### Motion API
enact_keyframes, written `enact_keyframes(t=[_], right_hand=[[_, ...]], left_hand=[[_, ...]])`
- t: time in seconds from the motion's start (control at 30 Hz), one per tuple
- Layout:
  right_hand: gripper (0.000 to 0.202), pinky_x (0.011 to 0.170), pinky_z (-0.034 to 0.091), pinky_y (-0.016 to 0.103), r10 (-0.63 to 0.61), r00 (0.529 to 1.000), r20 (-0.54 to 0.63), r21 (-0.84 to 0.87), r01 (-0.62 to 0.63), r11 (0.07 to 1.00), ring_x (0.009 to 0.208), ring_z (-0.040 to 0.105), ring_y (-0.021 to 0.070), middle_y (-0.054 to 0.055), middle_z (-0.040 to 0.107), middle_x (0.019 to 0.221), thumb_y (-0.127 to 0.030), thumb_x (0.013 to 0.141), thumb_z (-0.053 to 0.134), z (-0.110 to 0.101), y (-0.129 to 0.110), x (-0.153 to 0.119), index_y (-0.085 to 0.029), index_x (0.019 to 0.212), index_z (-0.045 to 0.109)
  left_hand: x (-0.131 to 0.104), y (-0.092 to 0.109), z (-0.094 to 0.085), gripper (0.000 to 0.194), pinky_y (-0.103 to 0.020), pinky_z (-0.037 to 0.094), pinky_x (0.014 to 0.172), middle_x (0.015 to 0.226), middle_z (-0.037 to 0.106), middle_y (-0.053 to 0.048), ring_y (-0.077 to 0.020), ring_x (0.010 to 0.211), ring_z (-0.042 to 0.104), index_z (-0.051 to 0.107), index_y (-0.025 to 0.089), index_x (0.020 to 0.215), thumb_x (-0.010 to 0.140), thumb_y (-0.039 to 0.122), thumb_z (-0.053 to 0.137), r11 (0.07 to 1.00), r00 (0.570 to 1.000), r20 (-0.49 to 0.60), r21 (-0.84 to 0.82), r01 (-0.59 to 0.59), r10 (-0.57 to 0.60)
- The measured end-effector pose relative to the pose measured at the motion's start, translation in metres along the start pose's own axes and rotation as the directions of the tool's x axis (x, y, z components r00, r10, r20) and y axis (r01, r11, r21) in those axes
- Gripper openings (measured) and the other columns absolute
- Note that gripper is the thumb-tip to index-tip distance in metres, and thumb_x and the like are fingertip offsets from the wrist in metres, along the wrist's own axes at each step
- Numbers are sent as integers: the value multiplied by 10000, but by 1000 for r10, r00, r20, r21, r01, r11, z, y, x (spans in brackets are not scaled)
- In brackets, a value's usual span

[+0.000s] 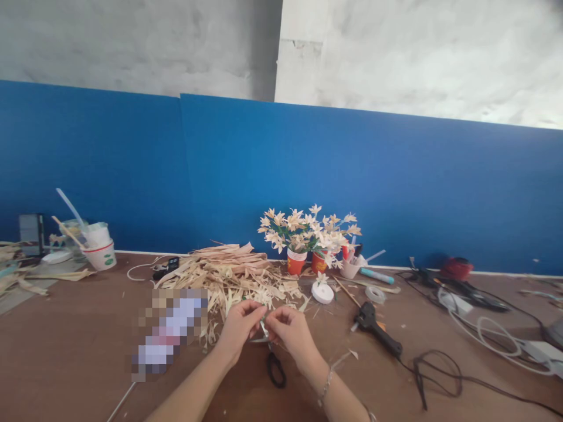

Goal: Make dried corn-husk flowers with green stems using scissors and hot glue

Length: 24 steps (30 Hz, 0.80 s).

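Observation:
Both hands meet over the table's middle, fingertips close together. My left hand (241,327) is closed in a pinch, with a tiny greenish bit at its fingertips too small to name. Opposite it, my right hand (288,329) is also pinched closed; what it holds is hidden. A pale, shiny sliver shows between and below the fingers. Beneath the hands lie scissors with a black handle (276,370), their blades partly covered. Just beyond, a heap of dry, straw-coloured husk strips (240,264) spreads out. Pale artificial flowers (303,225) stand in red paper cups (296,261) behind it.
Right of the hands lies a black glue gun (378,331) with a trailing cord. A white roll (322,292) and clear tape (375,294) sit nearby. At left are a blurred-out device (169,334) and a paper cup (100,255). A blue partition (373,176) closes the back.

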State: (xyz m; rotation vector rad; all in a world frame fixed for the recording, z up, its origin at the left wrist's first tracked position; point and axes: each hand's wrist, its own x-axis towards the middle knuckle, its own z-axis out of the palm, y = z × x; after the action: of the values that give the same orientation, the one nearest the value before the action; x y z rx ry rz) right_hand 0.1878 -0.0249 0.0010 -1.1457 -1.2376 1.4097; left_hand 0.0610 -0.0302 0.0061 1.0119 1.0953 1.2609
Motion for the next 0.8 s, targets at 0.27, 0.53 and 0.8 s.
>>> enact_keyframes(t=[0.27, 0.53, 0.8], right_hand=[[279, 359, 266, 150, 57, 958, 281, 201, -117, 973, 373, 459, 32, 13, 639, 618, -356, 603, 722, -10, -4, -4, -116, 669, 595], [209, 375, 237, 158, 36, 957, 287, 291, -123, 949, 375, 406, 20, -6, 612, 568, -286, 619, 717, -11, -2, -3, -124, 650, 590], [286, 354, 239, 165, 42, 993, 109, 195, -62, 979, 339, 403, 36, -29, 587, 506, -352, 533, 734, -2, -4, -5, -142, 610, 555]], left_hand=[[-3, 2, -3, 232, -173, 199, 375, 415, 521, 35, -49, 373, 361, 590, 136, 617, 651, 352, 667, 998, 990, 138, -62, -18, 26], [-3, 2, -3, 214, -173, 231, 401, 460, 514, 45, -62, 420, 433, 546, 140, 624, 635, 308, 679, 982, 982, 188, -181, 49, -14], [-1, 2, 0, 266, -176, 176, 365, 360, 422, 79, -39, 334, 298, 506, 154, 564, 619, 364, 661, 1000, 998, 58, -18, -12, 13]])
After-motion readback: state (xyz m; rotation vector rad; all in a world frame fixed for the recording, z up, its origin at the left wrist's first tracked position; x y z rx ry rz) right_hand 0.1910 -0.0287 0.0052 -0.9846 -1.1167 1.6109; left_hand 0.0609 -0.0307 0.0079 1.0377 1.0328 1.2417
